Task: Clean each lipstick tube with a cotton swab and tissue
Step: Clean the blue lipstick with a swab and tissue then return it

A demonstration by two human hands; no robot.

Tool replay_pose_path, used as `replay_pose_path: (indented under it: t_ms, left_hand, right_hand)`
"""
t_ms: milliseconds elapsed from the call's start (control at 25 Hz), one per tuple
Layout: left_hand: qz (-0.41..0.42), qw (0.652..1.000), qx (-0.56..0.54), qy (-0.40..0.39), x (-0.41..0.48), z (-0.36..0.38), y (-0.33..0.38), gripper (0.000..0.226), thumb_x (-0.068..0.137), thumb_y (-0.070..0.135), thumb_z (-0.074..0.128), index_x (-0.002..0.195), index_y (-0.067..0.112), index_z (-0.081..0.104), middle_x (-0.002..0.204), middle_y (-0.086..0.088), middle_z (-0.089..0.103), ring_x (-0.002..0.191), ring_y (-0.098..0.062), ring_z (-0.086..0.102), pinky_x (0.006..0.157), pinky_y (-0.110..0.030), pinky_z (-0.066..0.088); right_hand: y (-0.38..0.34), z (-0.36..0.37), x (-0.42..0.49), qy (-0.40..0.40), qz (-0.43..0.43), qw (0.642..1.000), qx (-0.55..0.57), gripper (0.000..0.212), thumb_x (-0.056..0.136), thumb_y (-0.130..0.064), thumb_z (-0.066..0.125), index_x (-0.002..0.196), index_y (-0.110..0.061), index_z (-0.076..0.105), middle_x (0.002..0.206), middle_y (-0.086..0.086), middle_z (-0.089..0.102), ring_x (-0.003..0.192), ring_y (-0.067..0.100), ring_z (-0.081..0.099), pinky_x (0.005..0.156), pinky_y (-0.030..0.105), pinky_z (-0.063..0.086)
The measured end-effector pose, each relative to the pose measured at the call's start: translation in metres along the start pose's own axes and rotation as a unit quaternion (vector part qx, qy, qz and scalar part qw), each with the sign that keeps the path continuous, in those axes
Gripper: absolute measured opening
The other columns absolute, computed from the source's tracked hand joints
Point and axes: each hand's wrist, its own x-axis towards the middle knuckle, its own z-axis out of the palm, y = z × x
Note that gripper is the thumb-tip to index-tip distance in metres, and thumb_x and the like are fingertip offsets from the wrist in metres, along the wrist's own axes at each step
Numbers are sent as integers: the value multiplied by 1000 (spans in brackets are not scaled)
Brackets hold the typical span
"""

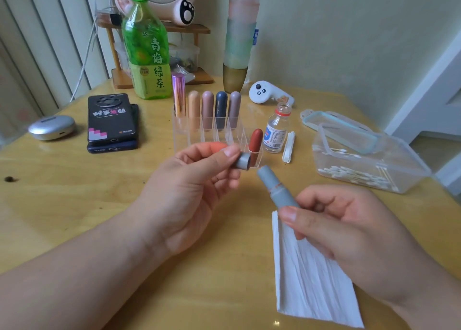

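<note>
Hands both pinching: left hand [189, 187] has cap [243, 161], right hand [349, 230] grey tube [277, 188], just right of cap, long axis aimed at cap mouth, small gap.

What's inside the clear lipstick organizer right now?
Back row: a metallic pink tube, then peach, mauve, navy and taupe tubes. A rust-red tube stands front right. The left hand covers part of the front row.
</note>
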Motion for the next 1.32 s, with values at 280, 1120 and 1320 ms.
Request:
replay_pose_path:
  t_ms: [280,1120,1320]
  left_hand:
    - [77,954,290,-17,1,-10,-8,28,74,16,75,98,14,61,89,-2,72,83,-26,66,78,-31,53]
    - [142,809,570,29,-3,-5,-4,21,85,50,65,99,36,70,76,12,66,67,-7,57,61,-18,45]
    - [152,825,539,76,-4,-2,-1,20,91,49,58,91,29,55,74,1,63,58,-7,49,54,-18,41]
  right_hand:
    - [10,-5,4,62,17,994,85,50,69,-46,71,79,2,65,69,40,36,55,33,21,46,30,18]
    - [11,1,5,59,26,995,76,37,80,-39,64,72,-4,63,49,15,35,45,17,30,44,14,33]
    - [11,2,5,56,24,995,77,36,80,-39,65,72,-4,63,48,15,37,44,16,32,42,14,31]
